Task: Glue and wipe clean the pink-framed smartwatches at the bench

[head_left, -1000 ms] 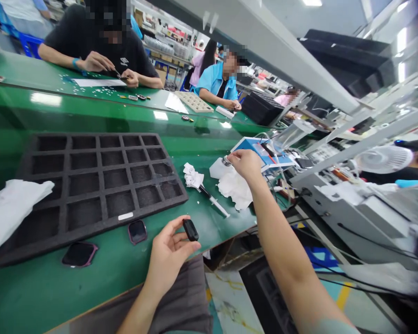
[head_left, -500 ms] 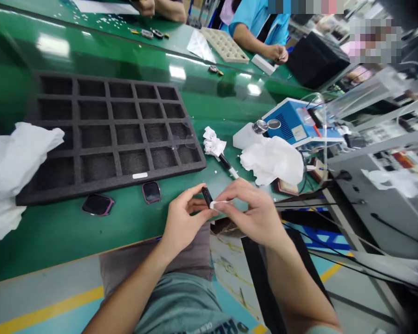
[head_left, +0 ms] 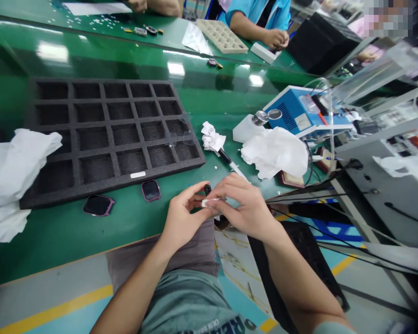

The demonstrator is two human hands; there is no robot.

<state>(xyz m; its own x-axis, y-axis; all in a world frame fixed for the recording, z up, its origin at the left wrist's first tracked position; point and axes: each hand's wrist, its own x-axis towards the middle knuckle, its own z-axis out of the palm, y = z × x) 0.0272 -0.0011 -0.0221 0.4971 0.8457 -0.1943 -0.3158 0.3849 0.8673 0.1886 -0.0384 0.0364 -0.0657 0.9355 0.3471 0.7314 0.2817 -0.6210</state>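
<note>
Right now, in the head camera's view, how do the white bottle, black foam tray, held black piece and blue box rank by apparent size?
1. Black foam tray
2. Blue box
3. White bottle
4. Black piece, judged only by what shows, as it is partly hidden

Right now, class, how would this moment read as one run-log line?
Left hand: holds small black object; right hand: pinches white piece against it; nearby: syringe, foam tray

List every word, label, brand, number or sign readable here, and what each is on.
"OUR": small print on the shirt; following letters blurred.
"DRE": larger print, same shirt; the rest unclear.
Pale label on the blue box: too small to read.
White sticker on the black tray: no readable text.
</note>
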